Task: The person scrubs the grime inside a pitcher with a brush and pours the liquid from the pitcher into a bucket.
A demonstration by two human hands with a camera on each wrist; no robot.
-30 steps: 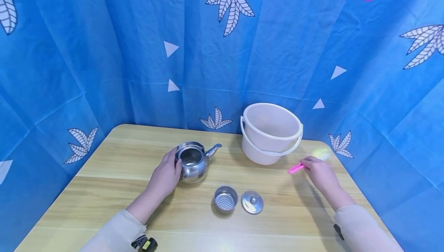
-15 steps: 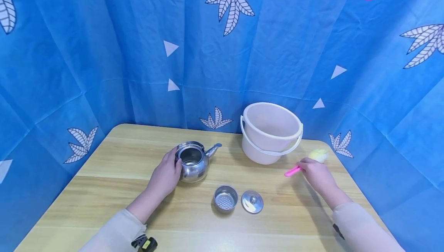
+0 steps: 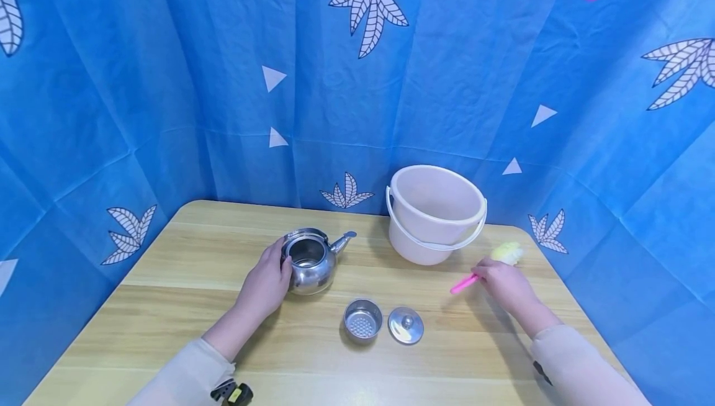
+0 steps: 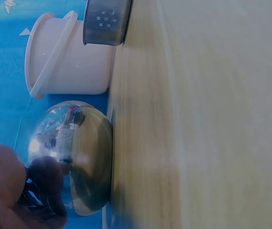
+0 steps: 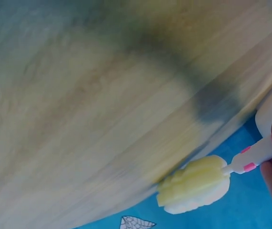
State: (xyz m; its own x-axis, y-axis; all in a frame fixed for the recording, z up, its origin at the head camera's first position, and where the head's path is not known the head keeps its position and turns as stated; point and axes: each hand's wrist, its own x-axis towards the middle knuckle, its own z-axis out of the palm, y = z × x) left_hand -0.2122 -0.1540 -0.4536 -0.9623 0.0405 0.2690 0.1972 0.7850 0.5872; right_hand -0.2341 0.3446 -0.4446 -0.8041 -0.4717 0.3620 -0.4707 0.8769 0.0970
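A shiny steel teapot (image 3: pixel 314 274) stands lidless on the table, its spout pointing right. My left hand (image 3: pixel 267 279) grips it at the left side, thumb near the rim. In the left wrist view the fingers curl at the handle side of the teapot (image 4: pixel 85 157). Over the table's right part, my right hand (image 3: pixel 505 282) holds a sponge brush by its pink and white handle (image 3: pixel 465 284). The yellow and white sponge head (image 5: pixel 195 183) points away from the hand, to the back right. A round strainer cup (image 3: pixel 363 321) and a knobbed steel lid (image 3: pixel 406 325) lie between the hands.
A white bucket (image 3: pixel 427 241) with its handle hanging down in front stands at the back, between the teapot and the brush. Blue patterned curtain (image 3: pixel 251 83) encloses the wooden table (image 3: pixel 184 257) at the back and sides.
My right hand has moved a little left and toward me with the brush, whose handle end has swung lower. The left hand and the teapot have stayed put.
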